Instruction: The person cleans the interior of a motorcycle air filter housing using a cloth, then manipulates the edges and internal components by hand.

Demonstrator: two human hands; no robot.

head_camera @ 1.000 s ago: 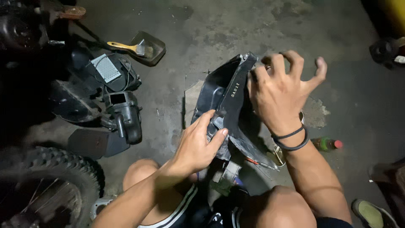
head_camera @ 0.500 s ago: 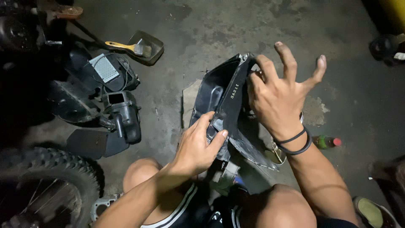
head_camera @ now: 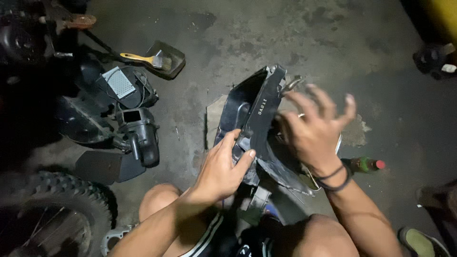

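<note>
A black plastic motorcycle body panel stands tilted on the concrete floor between my knees. My left hand grips its lower left edge, thumb on the front face. Over the panel's right side hovers my right hand, blurred, fingers spread, with a ring and dark wristbands; whether it touches the panel I cannot tell. A metal hook sticks out at the panel's top right.
A paintbrush lies in a dark tray at upper left. Black motorcycle parts are piled at left, a knobby tyre at lower left. A green bottle with red cap lies right of the panel.
My right hand has dropped lower and its fingers have swung over the panel's right edge. My left hand keeps the same grip on the panel.
</note>
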